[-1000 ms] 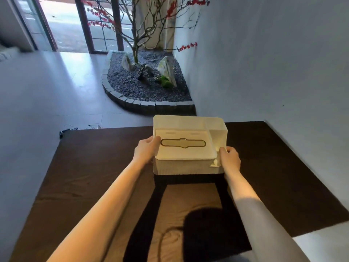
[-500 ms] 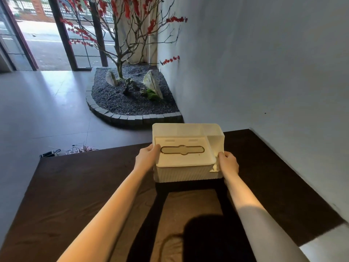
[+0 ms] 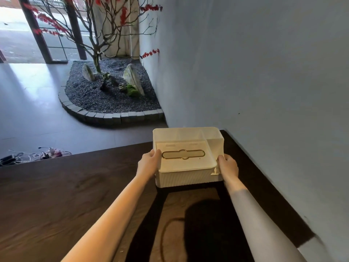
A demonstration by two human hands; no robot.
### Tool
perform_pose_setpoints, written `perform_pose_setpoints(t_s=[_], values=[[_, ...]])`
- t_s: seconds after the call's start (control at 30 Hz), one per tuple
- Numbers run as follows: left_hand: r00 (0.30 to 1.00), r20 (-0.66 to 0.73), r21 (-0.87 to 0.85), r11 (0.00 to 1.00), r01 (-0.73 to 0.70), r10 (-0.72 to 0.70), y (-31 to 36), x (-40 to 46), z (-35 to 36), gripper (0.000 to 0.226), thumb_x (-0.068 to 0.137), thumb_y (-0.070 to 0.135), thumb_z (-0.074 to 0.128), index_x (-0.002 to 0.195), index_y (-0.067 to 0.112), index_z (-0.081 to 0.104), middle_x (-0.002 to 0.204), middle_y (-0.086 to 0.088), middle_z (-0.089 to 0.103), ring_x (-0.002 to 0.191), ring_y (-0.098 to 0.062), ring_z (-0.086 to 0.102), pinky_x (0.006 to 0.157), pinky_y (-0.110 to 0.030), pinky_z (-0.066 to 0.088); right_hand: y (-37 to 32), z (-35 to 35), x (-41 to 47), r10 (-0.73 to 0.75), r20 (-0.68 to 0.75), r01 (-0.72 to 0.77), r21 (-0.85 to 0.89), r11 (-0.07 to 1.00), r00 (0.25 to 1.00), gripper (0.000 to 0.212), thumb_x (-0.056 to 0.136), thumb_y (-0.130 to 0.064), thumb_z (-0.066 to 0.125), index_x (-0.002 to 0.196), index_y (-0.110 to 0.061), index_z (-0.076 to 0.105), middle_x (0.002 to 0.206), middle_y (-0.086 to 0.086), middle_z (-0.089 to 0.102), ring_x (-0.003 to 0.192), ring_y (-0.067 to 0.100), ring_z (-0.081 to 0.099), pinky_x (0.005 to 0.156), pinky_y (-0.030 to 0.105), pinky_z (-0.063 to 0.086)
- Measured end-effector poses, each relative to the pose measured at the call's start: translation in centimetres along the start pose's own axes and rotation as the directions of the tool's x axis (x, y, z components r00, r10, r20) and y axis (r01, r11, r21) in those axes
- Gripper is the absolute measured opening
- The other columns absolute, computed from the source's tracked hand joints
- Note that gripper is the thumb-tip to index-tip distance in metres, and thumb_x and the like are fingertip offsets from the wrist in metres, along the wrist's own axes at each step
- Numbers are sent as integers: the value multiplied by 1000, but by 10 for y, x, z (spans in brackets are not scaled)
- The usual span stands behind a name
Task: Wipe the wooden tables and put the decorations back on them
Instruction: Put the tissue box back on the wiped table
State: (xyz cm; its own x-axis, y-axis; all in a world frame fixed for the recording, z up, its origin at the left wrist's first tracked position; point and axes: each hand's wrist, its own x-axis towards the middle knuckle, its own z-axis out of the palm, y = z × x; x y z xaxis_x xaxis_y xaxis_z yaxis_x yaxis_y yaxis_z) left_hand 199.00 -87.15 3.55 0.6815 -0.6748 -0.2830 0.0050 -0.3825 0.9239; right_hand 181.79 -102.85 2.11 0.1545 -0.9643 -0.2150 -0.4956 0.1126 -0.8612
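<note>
I see the white tissue box (image 3: 186,157) near the far right corner of the dark wooden table (image 3: 62,188), close to the grey wall (image 3: 264,72), its gold-rimmed slot facing up. My left hand (image 3: 148,164) grasps its left side, thumb on the lid; my right hand (image 3: 227,167) grasps the right side. I cannot tell whether the box touches the table or sits just above it. Beyond the table's far edge lie a gravel bed (image 3: 105,95) with stones and a red-blossomed tree (image 3: 96,44)
</note>
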Motion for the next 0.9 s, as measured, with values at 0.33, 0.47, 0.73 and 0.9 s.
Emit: perform_pose_setpoints(t_s=[0.33, 0.47, 0.73, 0.9], values=[[997, -52, -23, 999, 49, -50, 31, 65, 154, 37, 101, 28, 33, 130, 10, 48, 121, -11, 57, 101, -19, 54, 69, -24, 43, 23, -74, 159, 11, 93, 6, -185, 983, 996, 28, 95, -26, 34, 107, -18, 58, 101, 5, 58, 98, 25, 52, 76, 33, 38], [995, -69, 9, 997, 71, -70, 33, 95, 192, 36, 101, 29, 32, 125, 10, 50, 116, -11, 59, 99, -19, 56, 67, -24, 47, 32, -82, 202, 59, 110, -30, -250, 968, 992, 36, 97, -22, 35, 125, -13, 56, 119, 14, 58, 105, 31, 52, 78, 31, 34], [990, -74, 79, 988, 129, -123, 25, 142, 248, 36, 99, 27, 31, 118, 8, 54, 112, -11, 61, 102, -26, 57, 85, -37, 48, 64, -84, 276, 69, 108, -43, -227, 973, 992, 31, 91, -19, 40, 103, -6, 66, 111, 21, 64, 101, 32, 58, 81, 35, 44], [989, -49, 59, 988, 141, -138, 16, 156, 263, 37, 99, 29, 31, 121, 10, 54, 115, -9, 61, 106, -26, 57, 88, -36, 48, 75, -79, 291, 82, 108, -60, -187, 981, 991, 27, 94, -17, 38, 104, -7, 62, 110, 20, 61, 94, 26, 55, 74, 29, 37]])
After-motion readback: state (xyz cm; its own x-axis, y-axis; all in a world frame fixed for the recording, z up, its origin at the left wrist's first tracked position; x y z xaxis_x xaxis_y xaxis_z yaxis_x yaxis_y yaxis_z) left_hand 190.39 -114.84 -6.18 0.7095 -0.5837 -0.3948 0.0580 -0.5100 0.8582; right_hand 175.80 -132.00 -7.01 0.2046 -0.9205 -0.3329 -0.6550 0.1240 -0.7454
